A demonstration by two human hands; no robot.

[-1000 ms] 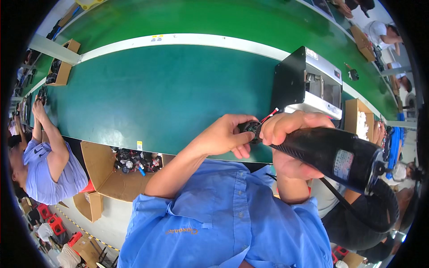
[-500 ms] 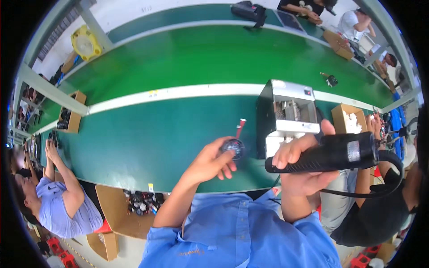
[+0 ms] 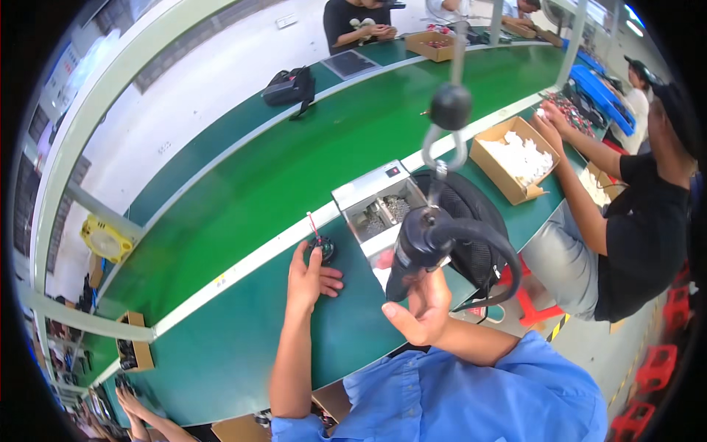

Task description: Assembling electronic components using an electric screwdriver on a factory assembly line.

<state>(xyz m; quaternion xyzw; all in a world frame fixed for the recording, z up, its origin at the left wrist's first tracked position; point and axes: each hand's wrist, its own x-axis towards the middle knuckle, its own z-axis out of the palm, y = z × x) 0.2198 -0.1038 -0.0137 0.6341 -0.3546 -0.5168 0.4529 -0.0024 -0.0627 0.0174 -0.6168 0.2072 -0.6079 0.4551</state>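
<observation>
My left hand [image 3: 312, 278] pinches a small round black part [image 3: 322, 249], with a thin red wire lead rising from it, at the far side of my bench. The other fingers of that hand are spread. My right hand [image 3: 423, 308] is at the handle of a black electric screwdriver [image 3: 414, 247], which tilts and has a thick black cable. Its thumb points away from the handle and the other fingers are partly hidden behind the tool. A metal hook [image 3: 444, 147] with a dark ball above it reaches the screwdriver's top.
Behind the screwdriver stands a screw feeder [image 3: 361, 193] with an open top. A black backpack [image 3: 475, 214] lies beside it. Farther right, a co-worker handles parts near a cardboard box [image 3: 508, 180] of white pieces. A green conveyor belt [image 3: 280, 180] runs behind the bench.
My view has swung to the right. The screwdriver has gone from lying nearly level in my right hand to hanging steeply by the hook. My left hand still has the round part.
</observation>
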